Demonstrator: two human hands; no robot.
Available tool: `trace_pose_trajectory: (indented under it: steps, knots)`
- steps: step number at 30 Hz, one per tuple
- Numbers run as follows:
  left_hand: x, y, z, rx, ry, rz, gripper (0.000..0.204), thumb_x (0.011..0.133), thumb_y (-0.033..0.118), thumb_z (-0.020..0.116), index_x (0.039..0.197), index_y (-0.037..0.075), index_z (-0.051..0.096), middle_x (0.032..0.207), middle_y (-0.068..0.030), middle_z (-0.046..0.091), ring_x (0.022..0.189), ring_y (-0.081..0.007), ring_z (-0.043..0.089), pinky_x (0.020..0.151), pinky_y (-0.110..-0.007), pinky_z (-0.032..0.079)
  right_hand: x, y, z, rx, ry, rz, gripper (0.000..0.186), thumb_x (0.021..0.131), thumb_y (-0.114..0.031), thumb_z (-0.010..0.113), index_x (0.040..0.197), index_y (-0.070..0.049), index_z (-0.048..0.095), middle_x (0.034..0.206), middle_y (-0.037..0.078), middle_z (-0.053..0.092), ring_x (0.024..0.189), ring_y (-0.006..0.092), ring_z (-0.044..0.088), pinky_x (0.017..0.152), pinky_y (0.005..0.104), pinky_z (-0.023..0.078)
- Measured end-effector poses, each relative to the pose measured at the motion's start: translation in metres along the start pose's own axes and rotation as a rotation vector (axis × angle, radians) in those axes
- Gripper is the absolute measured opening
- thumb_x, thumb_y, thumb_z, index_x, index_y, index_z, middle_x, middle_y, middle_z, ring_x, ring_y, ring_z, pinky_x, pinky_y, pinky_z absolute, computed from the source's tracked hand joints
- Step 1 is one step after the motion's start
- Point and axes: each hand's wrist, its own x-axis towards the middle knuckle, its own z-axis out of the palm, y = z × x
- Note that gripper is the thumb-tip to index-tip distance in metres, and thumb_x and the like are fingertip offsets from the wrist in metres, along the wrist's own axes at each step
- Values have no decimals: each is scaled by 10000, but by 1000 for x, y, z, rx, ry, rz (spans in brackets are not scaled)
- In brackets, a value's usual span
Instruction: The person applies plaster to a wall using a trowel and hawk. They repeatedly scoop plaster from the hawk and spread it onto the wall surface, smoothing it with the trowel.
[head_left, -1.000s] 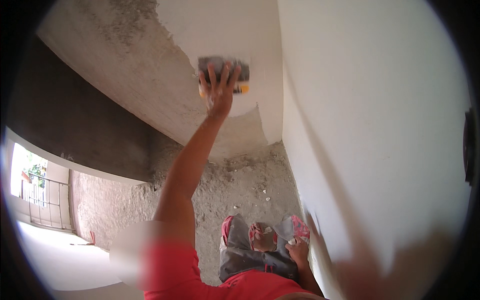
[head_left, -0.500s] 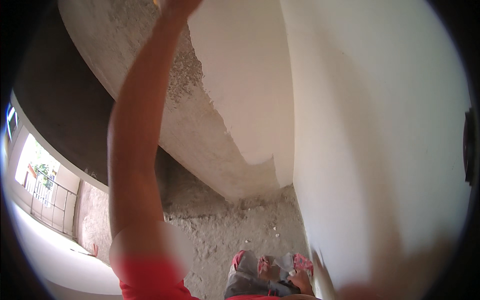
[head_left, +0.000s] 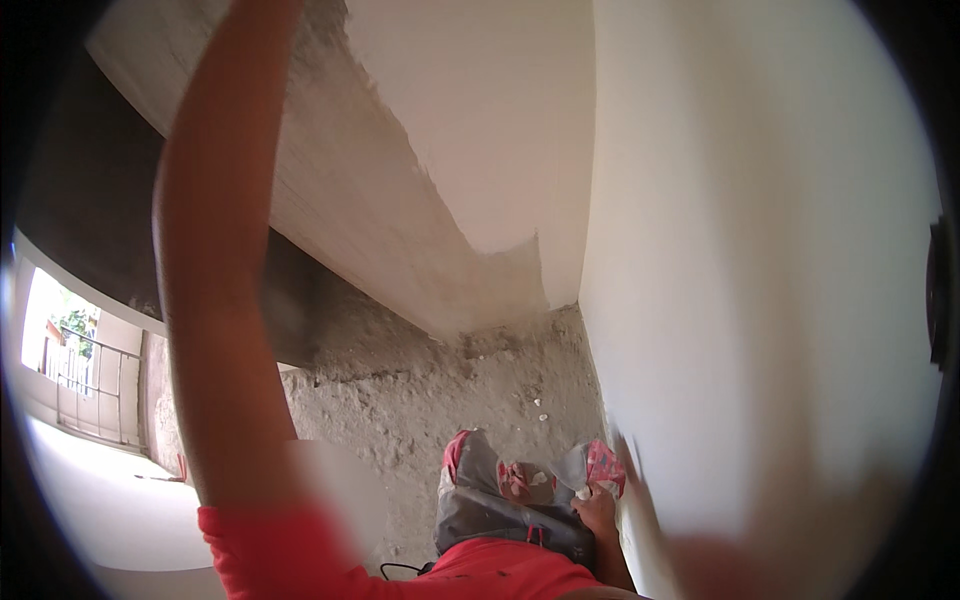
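Part-coated wall (head_left: pixel 480 130) beyond right hand (head_left: pixel 597 507)

The shirt (head_left: pixel 500 567) is red, the trousers (head_left: pixel 490 512) grey with mottled red patches (head_left: pixel 605 464). The coating (head_left: pixel 490 120) is plain cream

The floor (head_left: pixel 365 420) is extending left of the white wall (head_left: pixel 850 300), its right edge running along the wall's foot. The surface is showing grey, rough and uneven, with small lumps and pits. Small pale chips (head_left: pixel 541 403) are lying directly on the floor, near the wall but apart from it. A bright pale surface (head_left: pixel 95 510) is appearing well left of the wall. At its edge, a red item (head_left: pixel 182 466) and a dark strip (head_left: pixel 157 478) are resting close together, both too small to identify.
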Motion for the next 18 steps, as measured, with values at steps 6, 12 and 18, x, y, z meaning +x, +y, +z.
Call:
trace_pose_trajectory:
  steps: [6,12,18]
  knots:
    - [-252,104,32,204,38,15,759,751,60,696,1418,310,431,1404,-39,477,1250,-358,435,992,-614,345,20,53,44,36,168,-48,375,638,-249,694,943,-35,655,833,221,664,801,410,641,724,475,503]
    - [-470,167,91,-51,-52,-19,750,759,-30,616,1416,287,445,1430,-49,449,1323,-419,343,1035,-681,246,64,86,77,57,217,-240,309,642,-252,707,850,-37,633,775,204,648,744,400,630,674,471,493]
    - [-456,170,4,-165,-170,20,780,735,-100,592,1424,229,432,1444,-65,434,1328,-421,345,1073,-642,225,80,102,94,-70,263,-312,382,630,-318,733,880,-41,656,795,209,658,771,399,641,704,466,516]
